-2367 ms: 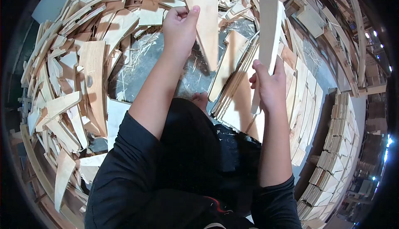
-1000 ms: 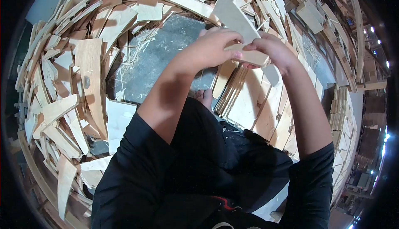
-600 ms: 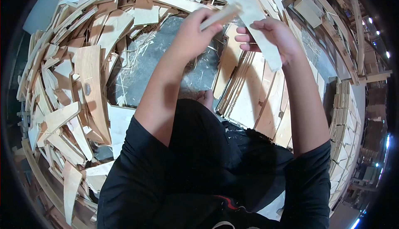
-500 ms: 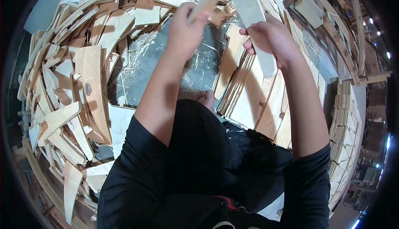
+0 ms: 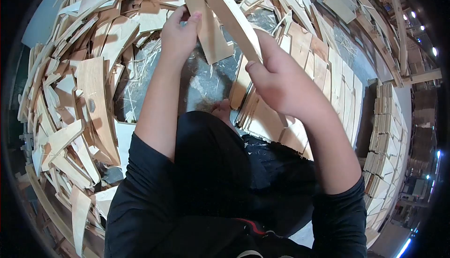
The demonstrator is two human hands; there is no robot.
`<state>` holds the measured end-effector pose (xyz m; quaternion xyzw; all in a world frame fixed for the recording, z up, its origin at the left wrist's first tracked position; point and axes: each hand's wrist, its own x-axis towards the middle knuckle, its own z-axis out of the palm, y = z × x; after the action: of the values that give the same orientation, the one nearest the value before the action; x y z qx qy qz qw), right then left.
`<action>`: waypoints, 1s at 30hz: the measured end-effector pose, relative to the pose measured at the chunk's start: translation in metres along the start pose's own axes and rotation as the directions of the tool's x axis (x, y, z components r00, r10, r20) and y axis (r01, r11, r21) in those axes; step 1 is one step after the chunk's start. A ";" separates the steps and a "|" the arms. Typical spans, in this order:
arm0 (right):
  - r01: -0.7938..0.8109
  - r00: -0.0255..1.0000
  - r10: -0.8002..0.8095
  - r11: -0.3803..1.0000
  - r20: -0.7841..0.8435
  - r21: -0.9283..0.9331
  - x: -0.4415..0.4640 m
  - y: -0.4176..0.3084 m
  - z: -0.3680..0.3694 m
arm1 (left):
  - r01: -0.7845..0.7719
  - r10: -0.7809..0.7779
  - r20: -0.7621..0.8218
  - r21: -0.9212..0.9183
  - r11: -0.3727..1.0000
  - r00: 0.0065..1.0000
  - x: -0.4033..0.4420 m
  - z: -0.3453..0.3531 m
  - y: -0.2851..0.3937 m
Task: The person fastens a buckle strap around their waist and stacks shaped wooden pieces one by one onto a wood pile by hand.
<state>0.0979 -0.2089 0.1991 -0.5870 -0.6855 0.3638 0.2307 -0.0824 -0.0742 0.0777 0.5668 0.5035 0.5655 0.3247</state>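
Note:
My left hand is closed on the edge of a short plywood piece, its broad face turned toward me. Closed round a long plywood strip, my right hand holds it slanting up and away to the left. The strip's far end comes close to the top of the short piece; I cannot tell whether they touch. Below both hands lies the grey floor, with splinters on it. My bare foot shows beneath them.
Heaped plywood offcuts curve round the left and far side. On the right, flat plywood pieces lie in rows beside my knee. Further right stand stacked wood pieces, with wooden beams beyond.
Both hands have shifted left. The short piece has turned so its broad face shows, and the long strip has tilted left with its edge now toward me.

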 end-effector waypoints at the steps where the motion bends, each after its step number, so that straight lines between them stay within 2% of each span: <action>1: 0.067 0.997 -0.070 0.993 -0.032 -0.094 -0.002 0.000 -0.002 | -0.025 0.025 0.017 0.017 1.000 1.000 0.000 -0.002 -0.002; 2: 0.066 0.997 -0.070 0.995 -0.040 -0.081 -0.005 -0.003 -0.004 | -0.051 0.050 0.034 0.031 0.998 0.998 0.001 -0.002 -0.003; 5: 0.054 0.996 -0.058 0.997 -0.069 -0.060 -0.013 -0.008 -0.003 | -0.106 0.127 -0.042 0.330 0.938 0.991 -0.002 -0.009 0.017; 7: 0.028 0.995 -0.034 0.998 -0.097 -0.056 -0.015 -0.006 0.002 | -0.135 0.147 -0.003 0.384 0.914 0.989 -0.001 -0.010 0.011; 10: -0.260 0.950 0.278 0.957 0.145 -0.132 -0.009 -0.003 -0.001 | -0.151 0.162 0.018 0.473 0.868 0.987 0.000 -0.007 0.007; 14: -0.068 0.997 0.070 0.996 -0.021 0.058 -0.020 0.001 -0.002 | -0.167 0.198 -0.003 0.524 0.835 0.980 0.001 -0.004 0.005; 15: 0.043 0.992 -0.038 0.998 -0.121 0.043 -0.021 0.001 0.003 | -0.159 0.188 -0.003 0.521 0.838 0.982 0.001 -0.005 0.005; 18: -0.097 0.993 0.098 0.995 -0.069 0.011 -0.012 0.005 0.020 | -0.146 0.170 0.005 0.533 0.833 0.985 0.001 -0.004 0.007; 19: -0.103 0.994 0.101 0.993 -0.034 -0.054 -0.005 0.018 0.029 | -0.139 0.164 0.004 0.553 0.822 0.986 0.001 -0.004 0.006; 22: -0.085 0.996 0.085 0.994 -0.001 -0.073 0.007 0.028 0.032 | -0.123 0.139 0.017 0.571 0.812 0.990 0.002 -0.003 0.011; 23: -0.178 0.984 0.176 0.982 0.037 0.062 0.004 0.027 0.026 | -0.113 0.120 0.025 0.578 0.808 0.992 0.001 -0.005 0.011; 26: 0.044 0.993 -0.024 0.984 -0.116 0.172 -0.003 0.010 0.028 | -0.159 0.179 0.009 0.505 0.848 0.984 0.002 -0.003 0.004; 27: 0.050 0.992 -0.024 0.978 -0.128 0.203 -0.004 0.014 0.034 | -0.151 0.174 0.004 0.519 0.841 0.985 0.003 -0.003 0.003; 30: -0.148 0.989 0.146 0.981 0.028 0.126 0.007 0.054 0.062 | -0.216 0.300 -0.035 0.616 0.757 0.953 0.004 0.000 0.003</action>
<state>0.0851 -0.2141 0.1175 -0.6165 -0.6179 0.4283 0.2338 -0.0828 -0.0714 0.0816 0.6662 0.5949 0.4496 0.0113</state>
